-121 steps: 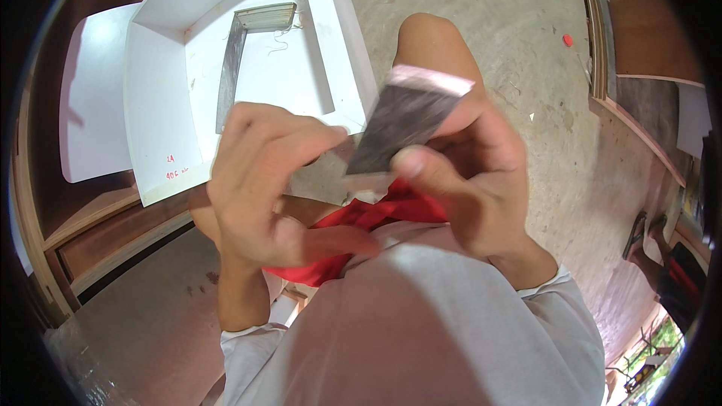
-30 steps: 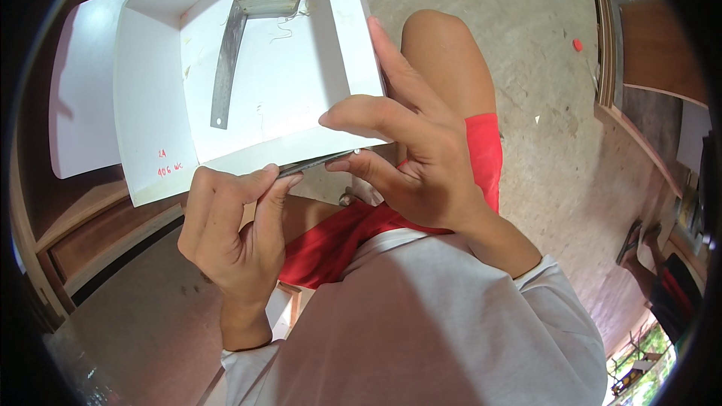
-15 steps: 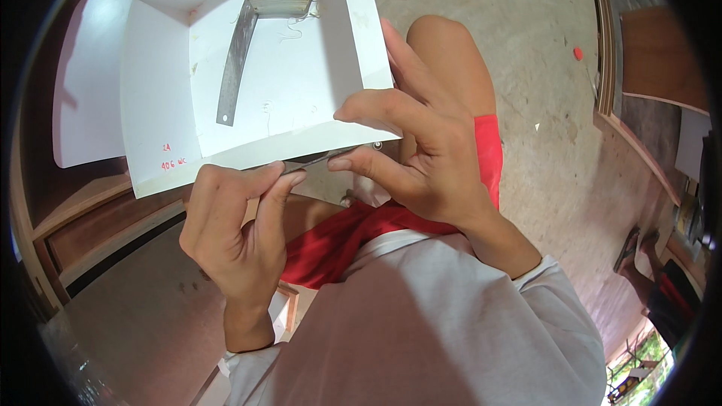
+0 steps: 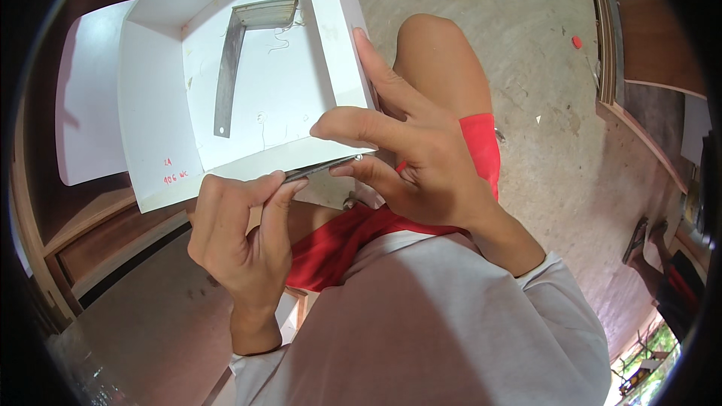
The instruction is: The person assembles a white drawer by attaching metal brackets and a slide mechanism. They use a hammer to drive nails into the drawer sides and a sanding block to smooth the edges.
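Observation:
A white open drawer box (image 4: pixel 169 192) is tilted up in front of me, with a try square (image 4: pixel 229 75) lying inside it, its metal blade pointing toward me. At the near wall my left hand (image 4: pixel 241 225) pinches a thin dark metal strip (image 4: pixel 320 168) between thumb and forefinger. The strip lies along the outside of that wall; its exact kind cannot be made out. My right hand (image 4: pixel 417 150) grips the box's near right corner, forefinger on the near wall's top and thumb by the strip's right end. Its other fingers run along the right side, partly hidden.
A white panel (image 4: pixel 90 98) stands behind the box at the left, beside brown wooden cabinet frames (image 4: pixel 113 252). My bare knee (image 4: pixel 436 53) is just right of the box. A small red object (image 4: pixel 577 42) lies on the concrete floor (image 4: pixel 541 158); another person's legs (image 4: pixel 650 263) show far right.
The box and the square in it have shifted slightly left, and its near edge has tipped. My right hand has moved left with it; more of the strip's right end shows.

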### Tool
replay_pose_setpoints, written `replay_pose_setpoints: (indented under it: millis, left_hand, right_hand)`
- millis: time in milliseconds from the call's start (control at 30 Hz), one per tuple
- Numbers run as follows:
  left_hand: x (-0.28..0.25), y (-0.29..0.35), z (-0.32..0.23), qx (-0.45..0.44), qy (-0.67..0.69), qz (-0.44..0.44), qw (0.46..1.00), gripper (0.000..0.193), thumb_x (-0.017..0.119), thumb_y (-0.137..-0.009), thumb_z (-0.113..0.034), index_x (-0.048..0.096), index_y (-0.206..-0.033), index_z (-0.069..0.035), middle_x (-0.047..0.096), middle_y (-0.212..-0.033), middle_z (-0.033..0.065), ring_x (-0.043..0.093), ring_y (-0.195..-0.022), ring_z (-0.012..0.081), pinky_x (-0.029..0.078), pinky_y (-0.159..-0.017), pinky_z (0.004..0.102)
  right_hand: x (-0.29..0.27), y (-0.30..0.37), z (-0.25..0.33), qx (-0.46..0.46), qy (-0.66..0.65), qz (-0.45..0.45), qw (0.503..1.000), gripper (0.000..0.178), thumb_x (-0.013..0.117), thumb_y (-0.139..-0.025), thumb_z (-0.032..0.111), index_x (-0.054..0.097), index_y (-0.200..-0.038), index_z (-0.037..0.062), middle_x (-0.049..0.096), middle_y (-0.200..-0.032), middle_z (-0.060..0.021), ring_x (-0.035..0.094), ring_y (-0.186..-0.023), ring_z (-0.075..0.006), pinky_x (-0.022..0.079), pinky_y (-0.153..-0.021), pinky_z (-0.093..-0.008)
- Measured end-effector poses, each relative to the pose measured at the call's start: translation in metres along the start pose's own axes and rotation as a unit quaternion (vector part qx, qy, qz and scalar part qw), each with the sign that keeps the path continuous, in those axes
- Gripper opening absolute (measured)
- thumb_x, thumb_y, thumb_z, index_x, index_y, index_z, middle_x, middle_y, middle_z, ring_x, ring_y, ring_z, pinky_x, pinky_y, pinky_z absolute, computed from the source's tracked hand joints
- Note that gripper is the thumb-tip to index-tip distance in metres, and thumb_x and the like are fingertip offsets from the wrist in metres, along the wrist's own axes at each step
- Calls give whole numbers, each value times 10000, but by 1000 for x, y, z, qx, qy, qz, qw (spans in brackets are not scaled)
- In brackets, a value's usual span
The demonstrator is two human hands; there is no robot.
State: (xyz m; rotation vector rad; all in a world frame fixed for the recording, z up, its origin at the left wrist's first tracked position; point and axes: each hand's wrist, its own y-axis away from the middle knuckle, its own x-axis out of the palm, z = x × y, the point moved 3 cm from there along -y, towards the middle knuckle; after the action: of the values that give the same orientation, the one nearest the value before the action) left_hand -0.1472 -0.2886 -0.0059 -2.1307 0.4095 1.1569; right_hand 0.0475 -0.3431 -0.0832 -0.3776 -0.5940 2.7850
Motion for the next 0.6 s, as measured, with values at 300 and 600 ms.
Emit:
replay_pose_setpoints:
  millis: [300,600]
  left_hand:
    - [3,-1,-7,-11,10,-8,1000,175,929,-772,-37,805,-895,-48,653,-762,22,566,-666,149,373,-625,294]
    - [5,-4,-14,-16,24,5,1000,156,888,-813,31,758,-899,20,623,-760,43,547,-694,127,423,-653,260]
  right_hand:
    - [-5,-4,3,-10,-8,28,1000,426,801,-810,29,769,-1229,98,335,-1627,-454,521,-1457,-504,525,-1100,-433]
    - [-9,-4,-3,-10,11,64,998,441,809,-824,51,753,-1259,104,343,-1638,-435,594,-1389,-482,536,-1077,-436]
